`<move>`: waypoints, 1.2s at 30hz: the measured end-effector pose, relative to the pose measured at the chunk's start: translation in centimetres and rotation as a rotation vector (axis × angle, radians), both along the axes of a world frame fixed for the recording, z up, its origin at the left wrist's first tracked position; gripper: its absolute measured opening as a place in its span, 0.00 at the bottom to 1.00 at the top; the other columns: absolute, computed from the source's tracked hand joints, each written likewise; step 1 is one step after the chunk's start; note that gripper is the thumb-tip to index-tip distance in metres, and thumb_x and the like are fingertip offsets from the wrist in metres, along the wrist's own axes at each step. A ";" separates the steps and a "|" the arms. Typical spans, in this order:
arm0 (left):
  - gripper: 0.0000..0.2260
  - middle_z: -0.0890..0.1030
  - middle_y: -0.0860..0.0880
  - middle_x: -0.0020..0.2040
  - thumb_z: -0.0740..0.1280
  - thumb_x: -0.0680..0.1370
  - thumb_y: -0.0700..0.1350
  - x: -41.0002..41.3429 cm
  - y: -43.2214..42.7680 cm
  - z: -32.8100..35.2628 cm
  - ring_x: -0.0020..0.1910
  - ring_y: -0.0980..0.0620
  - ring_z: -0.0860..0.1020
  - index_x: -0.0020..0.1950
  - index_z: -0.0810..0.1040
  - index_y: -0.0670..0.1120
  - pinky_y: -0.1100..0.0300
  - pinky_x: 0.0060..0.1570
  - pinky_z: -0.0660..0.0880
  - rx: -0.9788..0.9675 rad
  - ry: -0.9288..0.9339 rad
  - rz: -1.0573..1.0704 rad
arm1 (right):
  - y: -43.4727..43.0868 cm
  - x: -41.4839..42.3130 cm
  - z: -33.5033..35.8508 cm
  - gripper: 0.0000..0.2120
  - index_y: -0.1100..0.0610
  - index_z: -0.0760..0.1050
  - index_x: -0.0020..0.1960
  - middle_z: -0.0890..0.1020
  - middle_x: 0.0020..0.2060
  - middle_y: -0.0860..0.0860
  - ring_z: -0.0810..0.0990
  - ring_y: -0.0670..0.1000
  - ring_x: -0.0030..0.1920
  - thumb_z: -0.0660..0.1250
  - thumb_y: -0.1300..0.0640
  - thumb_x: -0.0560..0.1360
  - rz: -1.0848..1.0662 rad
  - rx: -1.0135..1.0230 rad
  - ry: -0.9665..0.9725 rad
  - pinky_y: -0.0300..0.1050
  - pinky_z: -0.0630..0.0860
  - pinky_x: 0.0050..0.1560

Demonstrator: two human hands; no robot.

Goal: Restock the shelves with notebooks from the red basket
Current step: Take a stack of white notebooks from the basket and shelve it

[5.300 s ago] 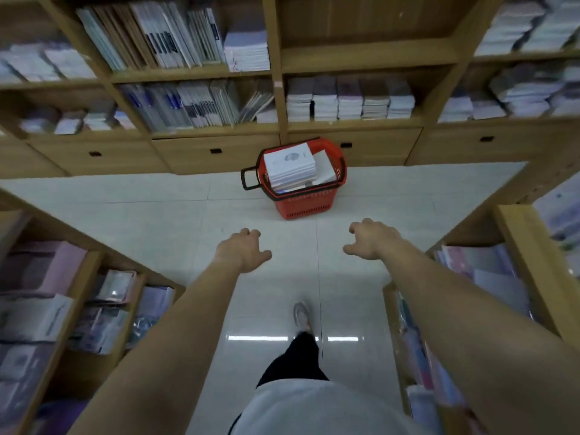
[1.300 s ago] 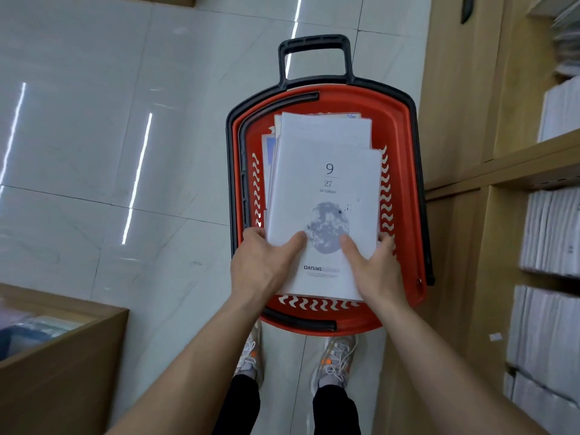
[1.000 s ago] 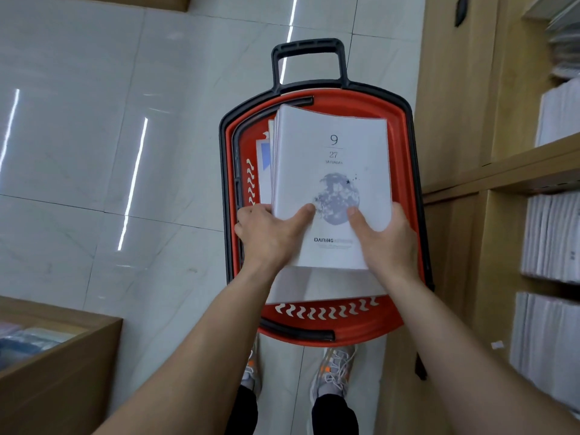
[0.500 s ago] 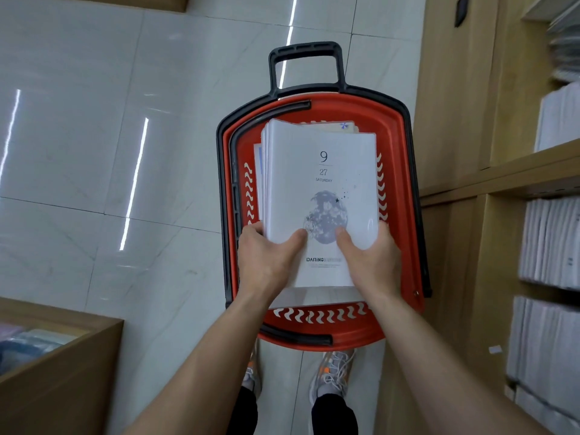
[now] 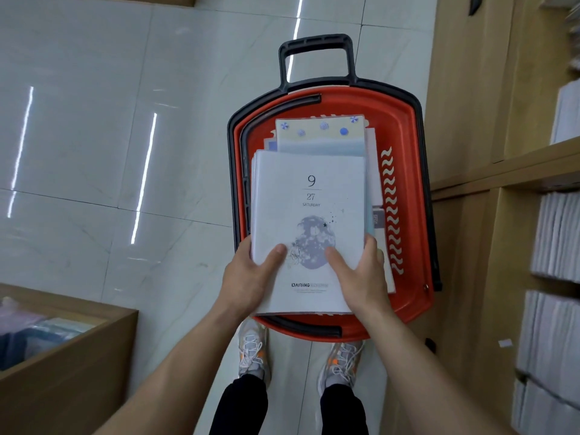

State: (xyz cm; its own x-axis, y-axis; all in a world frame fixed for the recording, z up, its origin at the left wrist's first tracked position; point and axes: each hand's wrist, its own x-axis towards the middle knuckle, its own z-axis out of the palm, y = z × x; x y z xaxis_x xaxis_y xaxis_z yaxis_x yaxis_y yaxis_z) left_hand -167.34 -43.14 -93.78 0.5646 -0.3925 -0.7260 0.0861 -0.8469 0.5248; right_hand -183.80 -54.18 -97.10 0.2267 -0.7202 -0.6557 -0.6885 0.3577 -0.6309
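A red basket point(image 5: 405, 127) with a black rim and handle stands on the floor right in front of my feet. Above it I hold a stack of white notebooks point(image 5: 309, 196), the top cover printed "9 27 SATURDAY" over a moon picture. My left hand point(image 5: 248, 279) grips the stack's lower left edge with the thumb on the cover. My right hand point(image 5: 361, 277) grips the lower right edge the same way. More notebooks point(image 5: 320, 133), one pale with blue dots, lie in the basket beneath.
Wooden shelves point(image 5: 514, 171) with stacked white notebooks point(image 5: 555, 237) rise close on the right. A low wooden display bin point(image 5: 69, 356) with wrapped goods stands at lower left. Glossy white floor tiles point(image 5: 125, 120) stretch to the left and ahead.
I walked up to the basket and took the notebook stack in both hands. In the last half second the stack came toward me, uncovering the dotted notebook below.
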 end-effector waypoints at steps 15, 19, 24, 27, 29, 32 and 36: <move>0.24 0.84 0.58 0.54 0.77 0.71 0.57 0.1 1.0 0.1 0.51 0.58 0.83 0.64 0.75 0.56 0.53 0.55 0.80 -0.110 0.081 0.154 | 1.2 0.7 0.6 0.27 0.50 0.77 0.62 0.83 0.49 0.41 0.82 0.43 0.50 0.77 0.39 0.67 -0.125 0.113 -0.031 0.39 0.76 0.49; 0.22 0.85 0.58 0.52 0.78 0.71 0.56 0.1 1.2 1.2 0.50 0.56 0.84 0.62 0.77 0.57 0.49 0.55 0.81 -0.132 0.057 0.149 | 1.5 0.6 2.7 0.18 0.45 0.77 0.54 0.81 0.42 0.38 0.79 0.37 0.43 0.76 0.40 0.69 -0.083 0.022 -0.003 0.30 0.72 0.40; 0.24 0.85 0.58 0.52 0.76 0.67 0.61 0.1 2.6 6.2 0.51 0.54 0.84 0.61 0.77 0.59 0.47 0.55 0.81 -0.135 0.073 0.102 | 3.4 0.3 8.1 0.17 0.48 0.81 0.52 0.85 0.41 0.40 0.83 0.39 0.44 0.77 0.40 0.68 -0.146 0.000 -0.033 0.40 0.80 0.46; 0.22 0.85 0.59 0.51 0.75 0.67 0.61 0.7 3.0 11.3 0.49 0.55 0.84 0.60 0.77 0.60 0.47 0.54 0.81 -0.146 0.081 0.063 | 4.8 0.3 13.1 0.14 0.49 0.82 0.51 0.86 0.43 0.39 0.84 0.38 0.45 0.78 0.44 0.69 -0.230 -0.005 -0.100 0.43 0.81 0.49; 0.22 0.85 0.59 0.50 0.74 0.67 0.62 1.2 2.9 15.7 0.49 0.55 0.84 0.59 0.77 0.60 0.47 0.54 0.81 -0.166 0.078 0.022 | 5.5 0.5 17.2 0.12 0.47 0.81 0.50 0.86 0.44 0.37 0.84 0.37 0.46 0.77 0.45 0.70 -0.282 -0.029 -0.134 0.42 0.80 0.51; 0.22 0.85 0.58 0.51 0.73 0.68 0.60 1.4 2.6 22.4 0.49 0.55 0.84 0.61 0.77 0.58 0.47 0.55 0.80 -0.204 0.070 -0.037 | 6.3 0.3 24.0 0.14 0.48 0.81 0.53 0.86 0.46 0.36 0.84 0.38 0.47 0.77 0.44 0.71 -0.356 -0.055 -0.173 0.44 0.80 0.52; 0.22 0.85 0.58 0.51 0.73 0.69 0.60 0.7 1.8 30.8 0.49 0.56 0.84 0.61 0.78 0.58 0.46 0.55 0.80 -0.240 0.066 -0.118 | 6.4 -0.8 31.7 0.15 0.48 0.82 0.53 0.86 0.45 0.38 0.85 0.40 0.47 0.78 0.43 0.69 -0.430 -0.103 -0.194 0.45 0.81 0.50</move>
